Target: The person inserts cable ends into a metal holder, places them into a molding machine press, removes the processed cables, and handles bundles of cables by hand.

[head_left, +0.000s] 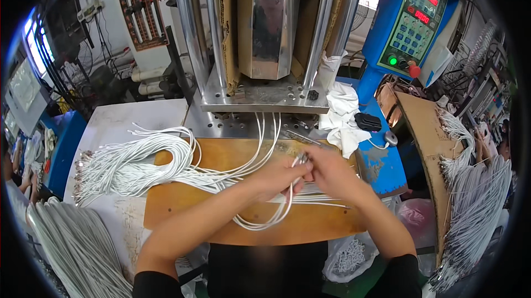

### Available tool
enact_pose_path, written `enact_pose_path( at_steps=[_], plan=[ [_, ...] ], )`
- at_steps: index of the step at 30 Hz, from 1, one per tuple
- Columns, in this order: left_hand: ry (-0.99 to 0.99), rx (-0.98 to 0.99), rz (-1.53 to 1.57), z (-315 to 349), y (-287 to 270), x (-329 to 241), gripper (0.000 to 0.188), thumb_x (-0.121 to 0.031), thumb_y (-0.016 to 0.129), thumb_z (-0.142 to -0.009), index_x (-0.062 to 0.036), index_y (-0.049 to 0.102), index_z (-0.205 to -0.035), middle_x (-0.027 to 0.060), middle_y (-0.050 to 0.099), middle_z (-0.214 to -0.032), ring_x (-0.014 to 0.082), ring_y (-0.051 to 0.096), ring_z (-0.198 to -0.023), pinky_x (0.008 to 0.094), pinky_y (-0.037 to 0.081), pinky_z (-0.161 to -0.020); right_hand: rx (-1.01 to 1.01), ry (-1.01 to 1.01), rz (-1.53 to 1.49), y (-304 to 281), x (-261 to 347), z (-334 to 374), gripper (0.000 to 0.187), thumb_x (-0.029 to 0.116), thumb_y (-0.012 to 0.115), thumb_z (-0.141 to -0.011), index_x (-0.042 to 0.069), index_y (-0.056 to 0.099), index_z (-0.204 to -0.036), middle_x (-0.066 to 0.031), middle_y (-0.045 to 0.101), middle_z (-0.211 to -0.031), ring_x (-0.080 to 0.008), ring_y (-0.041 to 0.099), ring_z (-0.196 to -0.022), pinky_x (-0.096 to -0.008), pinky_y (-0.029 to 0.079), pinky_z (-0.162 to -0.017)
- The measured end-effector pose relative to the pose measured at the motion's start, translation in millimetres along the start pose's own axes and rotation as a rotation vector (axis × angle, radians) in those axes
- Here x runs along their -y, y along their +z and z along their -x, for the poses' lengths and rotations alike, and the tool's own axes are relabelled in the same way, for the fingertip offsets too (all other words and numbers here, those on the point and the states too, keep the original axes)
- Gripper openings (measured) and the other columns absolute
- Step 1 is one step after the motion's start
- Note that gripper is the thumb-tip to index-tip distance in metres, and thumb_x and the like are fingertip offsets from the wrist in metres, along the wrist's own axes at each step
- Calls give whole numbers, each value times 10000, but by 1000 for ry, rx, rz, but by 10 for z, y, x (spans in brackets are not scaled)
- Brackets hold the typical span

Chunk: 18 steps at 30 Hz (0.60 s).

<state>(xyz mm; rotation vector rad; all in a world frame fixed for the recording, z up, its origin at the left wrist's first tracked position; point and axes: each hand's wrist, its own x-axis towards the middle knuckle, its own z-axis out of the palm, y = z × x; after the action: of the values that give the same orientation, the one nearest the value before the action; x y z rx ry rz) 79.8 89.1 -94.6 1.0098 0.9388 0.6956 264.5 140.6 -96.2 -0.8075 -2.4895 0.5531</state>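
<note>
- White cables, slim, smooth, round in section; small metallic tips at upper end, partly hidden by fingers; curved below into a loose loop over brown board.
- Location: between both hands, in front of metal press.
- Left hand: closed in a thumb-and-finger pinch on white cables, just below tips.
- Right hand: curled shut at same tips, meeting left fingertips; exact finger placement partly hidden.
- White cable bundle: coiled at left across tabletop and brown board, with brownish metallic ends at far left; several strands extending to beneath press plate.
- Control panel, blue-framed, green-faced: red lit digital readouts, rows of blue keys with legends too small to read, green lit button, red knob.
</note>
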Motion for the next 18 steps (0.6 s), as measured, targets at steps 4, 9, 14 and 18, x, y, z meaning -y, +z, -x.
enact_pose_path(
  at_steps=[4, 9, 14, 18],
  plan=[
    [196, -182, -133, -121, -184, 224, 303, -295, 463, -987, -17, 574, -941, 10, 508, -608, 70, 483, -504, 200, 367, -443, -138, 25, 601, 65, -470, -163, 372, 24, 586, -724, 36, 578, -1096, -139, 647, -868, -342, 593, -865, -440, 439, -760],
    [275, -106, 23, -105, -237, 265, 205, -156, 468, -976, 18, 540, -1056, 47, 570, -740, 113, 581, -700, 249, 467, -570, -50, 99, 386, 27, -327, -242, 236, 25, 560, -732, 15, 611, -963, -146, 638, -768, -306, 608, -716, -394, 446, -630],
    [234, -125, 7, -163, -207, 264, 156, -118, 520, -940, 16, 593, -971, 57, 614, -752, 113, 603, -684, 251, 481, -588, -32, 237, -315, 158, -367, -222, 111, 70, 515, -780, -14, 586, -800, -95, 565, -646, -189, 524, -549, -308, 391, -501],
    [150, -68, -79, -169, -226, 256, 163, -126, 575, -901, 13, 629, -835, 60, 641, -713, 89, 592, -632, 231, 458, -560, -24, 551, -820, 193, -287, -74, 185, 130, 481, -862, 7, 554, -745, -20, 479, -610, -87, 419, -522, -232, 316, -471]
  ],
)
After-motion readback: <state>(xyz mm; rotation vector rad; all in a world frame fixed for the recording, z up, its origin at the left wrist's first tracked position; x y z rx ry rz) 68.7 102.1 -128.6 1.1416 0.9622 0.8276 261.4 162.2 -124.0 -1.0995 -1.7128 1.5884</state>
